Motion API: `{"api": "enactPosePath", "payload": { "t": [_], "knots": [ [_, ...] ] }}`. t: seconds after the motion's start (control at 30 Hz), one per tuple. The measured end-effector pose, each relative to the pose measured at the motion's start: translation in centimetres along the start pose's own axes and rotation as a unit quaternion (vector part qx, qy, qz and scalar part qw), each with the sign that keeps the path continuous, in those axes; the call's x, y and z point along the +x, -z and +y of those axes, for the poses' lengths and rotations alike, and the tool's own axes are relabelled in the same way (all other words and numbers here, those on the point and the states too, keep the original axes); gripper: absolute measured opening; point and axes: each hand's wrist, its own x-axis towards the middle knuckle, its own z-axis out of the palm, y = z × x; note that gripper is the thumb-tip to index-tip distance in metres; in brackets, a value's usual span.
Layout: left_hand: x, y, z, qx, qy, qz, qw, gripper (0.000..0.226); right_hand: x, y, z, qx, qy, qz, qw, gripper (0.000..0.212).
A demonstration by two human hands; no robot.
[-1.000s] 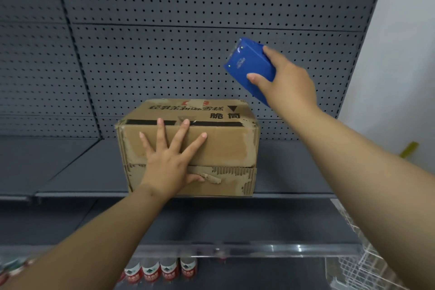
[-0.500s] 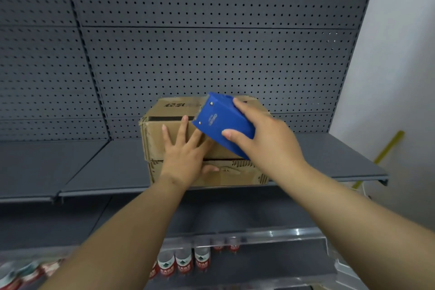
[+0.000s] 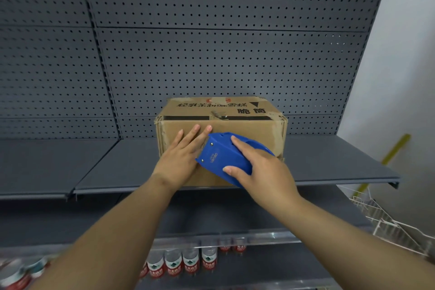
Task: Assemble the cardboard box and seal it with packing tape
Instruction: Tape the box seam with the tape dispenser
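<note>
Blue plastic is filling the right hand [image 3: 261,172], fingers curling round a tape dispenser [image 3: 226,160] against the cardboard box [image 3: 221,125]. The left hand [image 3: 182,158] is pressing flat, fingers straight, on the box's front, sitting on the grey shelf [image 3: 329,162].

the worn brown cardboard box [image 3: 247,125] sits closed on the shelf [image 3: 329,160] at my 12 o'clock; the blue tape dispenser [image 3: 223,160] lies against its front face, toward 5 o'clock.
</note>
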Motion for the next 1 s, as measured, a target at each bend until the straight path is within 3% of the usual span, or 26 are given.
{"api": "enactPosePath", "payload": {
  "t": [0.13, 0.3, 0.43, 0.57, 0.67, 0.77, 0.83, 0.93, 1.0],
  "knots": [
    [-0.2, -0.2, -0.7, -0.069, 0.006, -0.045, 0.997, 0.078, 0.4, -0.7, 0.3, -0.034, 0.02, 0.003, 0.999, 0.068],
    [-1.1, 0.5, -1.1, -0.062, 0.008, -0.021, 0.998, 0.094, 0.6, -1.2, 0.5, -0.103, 0.048, -0.004, 0.994, 0.071],
    [-2.4, 0.4, -2.0, -0.088, 0.04, -0.027, 0.995, 0.085, 1.1, -1.6, 0.0, -0.135, 0.055, -0.012, 0.989, 0.073],
    [-3.0, 1.2, -2.0, -0.195, 0.119, 0.024, 0.973, 0.065, 1.8, -2.0, -0.5, -0.147, 0.05, -0.017, 0.988, 0.072],
    [-2.6, 2.6, -1.6, -0.36, 0.216, 0.019, 0.907, 0.05, 2.2, -2.2, -0.8, -0.16, 0.057, -0.018, 0.985, 0.072],
    [-1.7, 4.0, -1.1, -0.549, 0.318, -0.026, 0.772, 0.035, 2.2, -2.4, -0.9, -0.17, 0.063, -0.022, 0.983, 0.071],
    [-1.5, 4.3, -1.0, -0.615, 0.345, -0.042, 0.708, 0.029, 2.2, -2.5, -1.0, -0.178, 0.067, -0.027, 0.981, 0.071],
    [-1.8, 4.4, -1.1, -0.653, 0.344, -0.055, 0.672, 0.04, 2.3, -2.4, -1.1, -0.183, 0.068, -0.027, 0.98, 0.071],
    [-2.1, 4.3, -1.1, -0.66, 0.347, -0.058, 0.664, 0.031, 2.4, -2.4, -1.3, -0.187, 0.066, -0.024, 0.98, 0.071]
  ]
}}
